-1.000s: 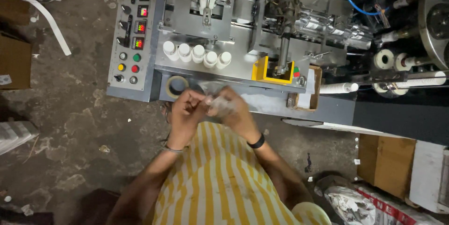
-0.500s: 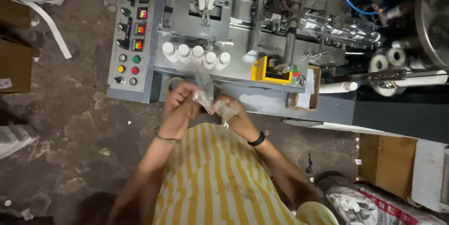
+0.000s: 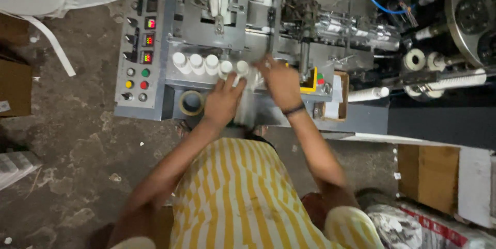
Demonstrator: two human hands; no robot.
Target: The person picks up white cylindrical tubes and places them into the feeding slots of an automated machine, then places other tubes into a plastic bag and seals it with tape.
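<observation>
My left hand point(image 3: 222, 103) and my right hand point(image 3: 281, 81) are stretched out to the front ledge of a grey machine point(image 3: 258, 26). Between them hangs a crinkled piece of clear plastic point(image 3: 247, 105), blurred by motion; both hands seem to grip it. A row of several white capped bottles point(image 3: 206, 64) stands on the ledge, and my left fingertips are right beside its right end. My right hand wears a dark wristband and lies just left of a yellow block point(image 3: 311, 81). My yellow-and-white striped shirt fills the lower middle.
A control panel point(image 3: 137, 57) with lit displays and coloured buttons is on the machine's left. A tape roll point(image 3: 191, 102) sits below the bottles. White rolls point(image 3: 414, 60) and a blue hose are at the right. Cardboard boxes point(image 3: 429, 176) and a printed sack stand on the dirty floor.
Both hands have moved up from in front of my chest to the machine's ledge, carrying the clear plastic with them. The view has also shifted a little.
</observation>
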